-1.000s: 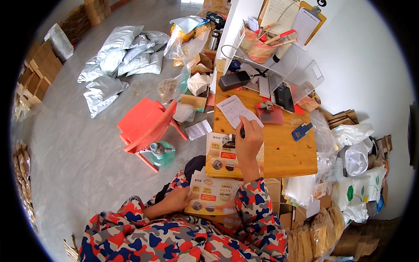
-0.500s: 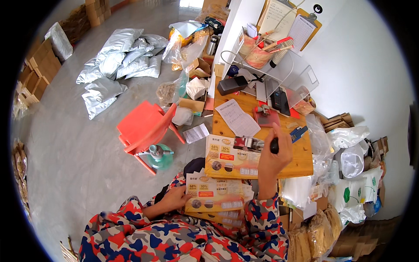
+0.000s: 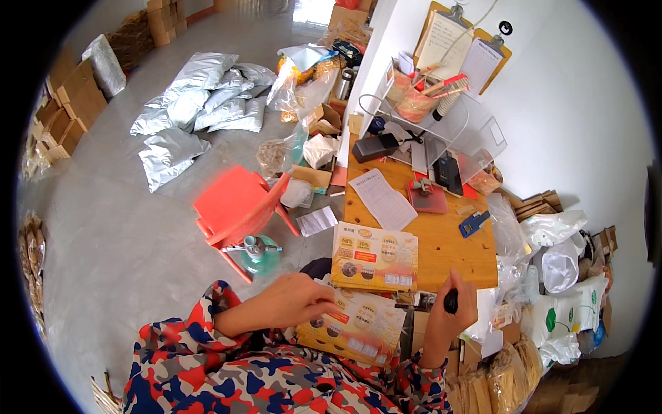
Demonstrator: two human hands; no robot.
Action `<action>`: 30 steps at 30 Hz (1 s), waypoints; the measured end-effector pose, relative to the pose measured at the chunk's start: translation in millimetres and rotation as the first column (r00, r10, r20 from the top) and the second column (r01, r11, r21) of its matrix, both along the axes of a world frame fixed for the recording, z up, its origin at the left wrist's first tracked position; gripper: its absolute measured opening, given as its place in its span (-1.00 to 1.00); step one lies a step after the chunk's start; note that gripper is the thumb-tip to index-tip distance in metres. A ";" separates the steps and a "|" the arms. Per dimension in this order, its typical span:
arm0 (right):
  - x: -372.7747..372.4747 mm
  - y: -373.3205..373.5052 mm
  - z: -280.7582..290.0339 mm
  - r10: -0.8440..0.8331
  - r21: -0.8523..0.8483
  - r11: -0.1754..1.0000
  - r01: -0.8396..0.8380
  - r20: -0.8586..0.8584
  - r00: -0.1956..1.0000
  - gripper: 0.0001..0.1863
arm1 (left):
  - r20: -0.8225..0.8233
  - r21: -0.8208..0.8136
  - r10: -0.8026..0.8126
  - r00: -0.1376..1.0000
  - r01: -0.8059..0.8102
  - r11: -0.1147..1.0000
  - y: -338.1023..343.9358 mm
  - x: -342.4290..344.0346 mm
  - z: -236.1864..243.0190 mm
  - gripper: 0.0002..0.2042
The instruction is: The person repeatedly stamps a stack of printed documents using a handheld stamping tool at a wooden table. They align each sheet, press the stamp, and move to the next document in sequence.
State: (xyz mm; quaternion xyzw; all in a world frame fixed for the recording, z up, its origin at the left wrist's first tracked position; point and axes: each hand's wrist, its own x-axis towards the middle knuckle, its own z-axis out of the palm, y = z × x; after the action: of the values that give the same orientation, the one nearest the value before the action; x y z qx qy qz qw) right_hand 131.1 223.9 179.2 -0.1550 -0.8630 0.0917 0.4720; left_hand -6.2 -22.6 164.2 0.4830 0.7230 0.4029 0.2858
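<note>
Since the earlier frame, the right hand [image 3: 455, 314] came down to the near edge of the tabletop [image 3: 452, 259], fingers closed round a black-handled tool [image 3: 450, 301]. The left hand [image 3: 296, 300] shifted over the lap's printed stack [image 3: 365, 324]; whether it pinches, I cannot tell. Beyond, another stack [image 3: 376, 252] has bare wood rightward.

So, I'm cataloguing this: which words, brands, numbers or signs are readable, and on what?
I won't copy wording, only place it.
Yellow table sheets: large print readable, smallest not.
Yellow lap sheets: partly readable.
White table paper: too small.
White floor paper: too small.
Clipboard sheets: too small.
White bag: green marks.
</note>
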 end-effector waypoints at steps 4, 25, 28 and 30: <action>0.2 -10.9 -0.4 0.057 -0.069 0.996 -0.057 -0.003 0.998 -0.84 | 0.664 0.531 -0.543 0.514 0.188 0.826 -6.7 14.8 99.0 -0.80; 2.4 -16.9 -9.0 0.099 -0.115 0.989 -0.095 0.035 0.994 -0.82 | 0.030 0.304 0.494 0.869 -0.479 0.824 67.2 -40.6 -99.5 -0.73; 5.6 -13.8 -12.3 0.082 -0.117 0.990 -0.077 0.040 0.996 -0.82 | -0.086 0.390 0.652 0.754 -0.577 0.718 80.9 -41.7 -150.5 -0.64; 5.6 -14.3 -13.3 0.087 -0.136 0.988 -0.080 0.046 0.995 -0.82 | 0.047 0.105 0.614 0.788 -0.615 0.782 79.2 -40.0 -158.1 -0.54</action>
State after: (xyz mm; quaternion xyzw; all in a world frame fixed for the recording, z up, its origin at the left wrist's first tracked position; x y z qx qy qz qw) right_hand 136.8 209.6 165.9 -0.1524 -0.8725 0.1649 0.4340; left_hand -46.2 56.6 6.1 0.2349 0.8150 0.5172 0.1146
